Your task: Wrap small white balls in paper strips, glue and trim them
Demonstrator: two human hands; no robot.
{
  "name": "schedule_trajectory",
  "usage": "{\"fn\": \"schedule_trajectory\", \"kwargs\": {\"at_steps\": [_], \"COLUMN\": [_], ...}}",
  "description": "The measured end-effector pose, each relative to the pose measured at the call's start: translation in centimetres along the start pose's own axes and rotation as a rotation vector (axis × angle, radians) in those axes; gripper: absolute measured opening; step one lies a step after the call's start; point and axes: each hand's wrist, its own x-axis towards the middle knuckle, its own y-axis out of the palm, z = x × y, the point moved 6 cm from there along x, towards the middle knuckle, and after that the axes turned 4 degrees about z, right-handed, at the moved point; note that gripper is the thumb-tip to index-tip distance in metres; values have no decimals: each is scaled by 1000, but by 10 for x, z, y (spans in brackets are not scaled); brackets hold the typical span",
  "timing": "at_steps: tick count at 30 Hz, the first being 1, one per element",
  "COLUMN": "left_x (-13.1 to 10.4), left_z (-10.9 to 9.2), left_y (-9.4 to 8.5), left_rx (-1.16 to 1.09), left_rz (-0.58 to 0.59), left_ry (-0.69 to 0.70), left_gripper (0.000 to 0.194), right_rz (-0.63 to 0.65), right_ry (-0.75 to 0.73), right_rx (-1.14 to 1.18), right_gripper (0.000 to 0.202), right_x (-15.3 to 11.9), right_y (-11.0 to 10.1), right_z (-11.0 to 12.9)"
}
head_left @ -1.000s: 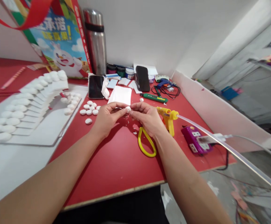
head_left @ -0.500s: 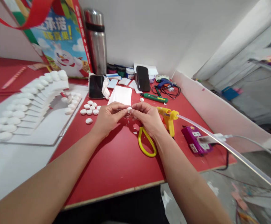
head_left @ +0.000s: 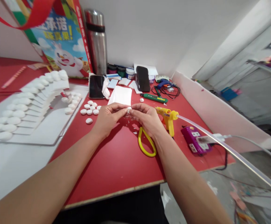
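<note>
Between the fingertips of my left hand (head_left: 110,117) and my right hand (head_left: 145,115) is a small white piece (head_left: 129,108), mostly covered by the fingers. Both hands pinch it, meeting above the red table. Left of my left hand lie several white rounded pads (head_left: 90,109), with one single pad (head_left: 89,121) nearer to me. Under my right wrist shows a yellow loop handle (head_left: 147,146), probably of scissors. A folded white sheet (head_left: 120,95) lies just beyond my hands, and tiny white scraps (head_left: 134,133) are scattered below them.
At right lie a yellow glue gun (head_left: 169,118) with a long clear stick and a purple power strip (head_left: 196,140). A green cutter (head_left: 154,98), two phones (head_left: 142,78) and a steel flask (head_left: 96,42) stand behind. At left, white pads on sticks (head_left: 21,107) rest on a board.
Both hands stay almost in place, with only a slight shift of the fingers around the small white piece. Everything else lies as before.
</note>
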Motion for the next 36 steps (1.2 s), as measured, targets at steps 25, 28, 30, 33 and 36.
{"fn": "schedule_trajectory", "kwargs": {"at_steps": [25,28,30,33,36], "left_x": [0,3,4,3,2], "left_z": [1,5,5,6,6], "left_y": [1,-3,-4,-2,-1], "left_rx": [-21,-155,-208,-228,-243], "left_rz": [-39,-63,-64,-58,-47], "left_ry": [-32,-56,-68,-109,-149], "left_gripper": [26,28,28,26,26], "right_rz": [3,25,7,-33,-95], "right_ry": [25,60,66,29,-46], "right_rx": [28,65,68,38,-15], "right_gripper": [32,41,39,36,30], "right_x": [3,1,-1,-1,2], "right_y": [-1,0,-2,-5,-11], "right_z": [-6,-2,1,5,6]}}
